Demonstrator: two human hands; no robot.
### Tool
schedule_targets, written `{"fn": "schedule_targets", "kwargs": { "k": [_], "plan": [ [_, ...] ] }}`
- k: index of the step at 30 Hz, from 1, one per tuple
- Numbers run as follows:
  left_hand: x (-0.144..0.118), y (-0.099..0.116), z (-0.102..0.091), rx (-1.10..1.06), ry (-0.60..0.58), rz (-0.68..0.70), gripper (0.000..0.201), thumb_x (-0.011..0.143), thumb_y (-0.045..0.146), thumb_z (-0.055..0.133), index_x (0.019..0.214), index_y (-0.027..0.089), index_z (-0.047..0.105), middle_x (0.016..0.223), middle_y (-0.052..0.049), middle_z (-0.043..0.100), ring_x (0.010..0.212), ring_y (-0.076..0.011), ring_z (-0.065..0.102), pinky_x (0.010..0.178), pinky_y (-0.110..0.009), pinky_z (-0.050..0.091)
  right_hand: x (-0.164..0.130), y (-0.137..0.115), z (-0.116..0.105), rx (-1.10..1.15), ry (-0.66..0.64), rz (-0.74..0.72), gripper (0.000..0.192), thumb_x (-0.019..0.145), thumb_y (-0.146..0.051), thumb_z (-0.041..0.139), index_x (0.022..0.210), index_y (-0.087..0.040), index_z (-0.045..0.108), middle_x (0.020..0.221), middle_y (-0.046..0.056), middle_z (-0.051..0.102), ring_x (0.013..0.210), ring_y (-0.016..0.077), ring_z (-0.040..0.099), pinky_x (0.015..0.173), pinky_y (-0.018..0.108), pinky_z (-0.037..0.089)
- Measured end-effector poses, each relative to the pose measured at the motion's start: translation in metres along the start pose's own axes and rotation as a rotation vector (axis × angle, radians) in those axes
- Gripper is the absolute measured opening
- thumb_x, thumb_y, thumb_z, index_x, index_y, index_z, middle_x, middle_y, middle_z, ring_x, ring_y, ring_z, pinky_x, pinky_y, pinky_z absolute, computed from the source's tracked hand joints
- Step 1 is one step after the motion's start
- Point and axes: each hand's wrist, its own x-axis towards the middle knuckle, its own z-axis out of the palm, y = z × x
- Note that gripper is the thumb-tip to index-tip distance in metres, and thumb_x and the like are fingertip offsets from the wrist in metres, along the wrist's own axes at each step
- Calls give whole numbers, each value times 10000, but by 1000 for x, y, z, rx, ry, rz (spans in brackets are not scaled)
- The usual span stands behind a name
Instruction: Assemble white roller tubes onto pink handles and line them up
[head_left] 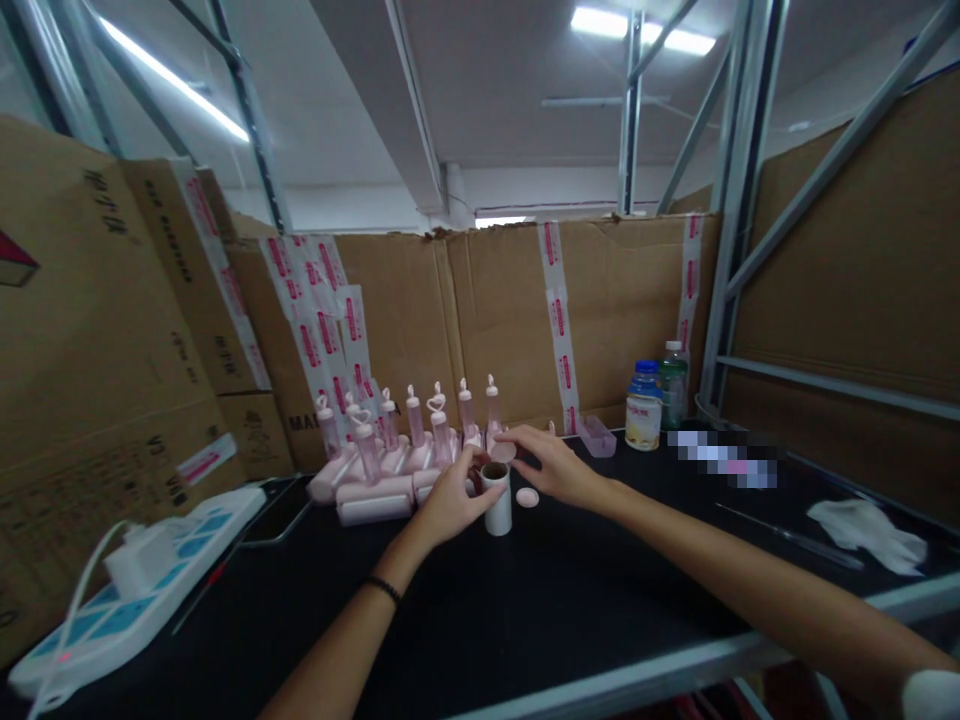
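A short white tube (498, 505) with a dark open top stands upright on the black table (570, 610). My left hand (448, 497) wraps around its left side. My right hand (546, 462) hovers just above and right of the tube, fingertips pinching a small pink round disc (503, 451). Another pink disc (527, 497) lies on the table right of the tube. Behind the hands stand several pink bottles (415, 425) with white caps, some with heart-shaped tops, and pink cylinders (373, 500) lie flat in front of them.
Cardboard boxes wall the table on the left, back and right. A white and blue power strip (142, 575) with a plug lies at the left. Two drink bottles (646, 405), a small pink tray (598, 436), a thin rod (787, 535) and a white cloth (870, 530) are at the right.
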Motion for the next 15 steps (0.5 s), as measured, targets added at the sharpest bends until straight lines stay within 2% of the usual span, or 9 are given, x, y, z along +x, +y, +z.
{"fn": "schedule_targets", "kwargs": {
  "k": [3,5,8,11,13,15],
  "plan": [
    [-1,-1,0,-11,4,17,374,882,387,687,1163,211,515,1117,-70,676,989,-204,670,858,-327,537,-6,-4,10,-40,-110,-158,653,909,1,479,1492,-291,503,1456,91,599,1358,233,543,1146,459,440],
    [-1,-1,1,-3,13,39,371,869,348,695,1161,208,513,1125,-70,669,1015,-206,664,887,-330,531,-14,-7,14,-51,-159,-201,715,900,17,467,1541,-298,451,1532,91,536,1433,237,475,1185,483,400],
    [-1,-1,2,8,1,62,367,866,330,696,1163,203,523,1123,-75,670,1036,-218,661,921,-347,524,-24,-12,16,-16,-151,-172,768,915,-11,476,1614,-289,321,1603,97,453,1487,237,411,1219,489,364],
    [-1,-1,2,8,-23,63,385,880,348,684,1201,205,525,1147,-81,680,1030,-227,668,905,-357,528,-29,-15,15,34,-100,-96,833,936,-71,514,1661,-269,156,1596,115,463,1465,245,442,1207,494,385],
    [0,-1,2,31,-29,63,399,882,350,683,1217,205,522,1152,-78,681,1030,-228,667,910,-363,523,-29,-15,15,48,-93,-69,861,933,-93,535,1667,-258,117,1598,122,461,1471,257,436,1210,507,381],
    [0,-1,1,60,-34,59,398,882,352,686,1213,202,523,1133,-72,682,1013,-225,667,908,-366,520,-30,-14,15,49,-98,-66,852,930,-108,549,1664,-253,141,1622,123,424,1488,261,413,1226,508,360]
  ]
}}
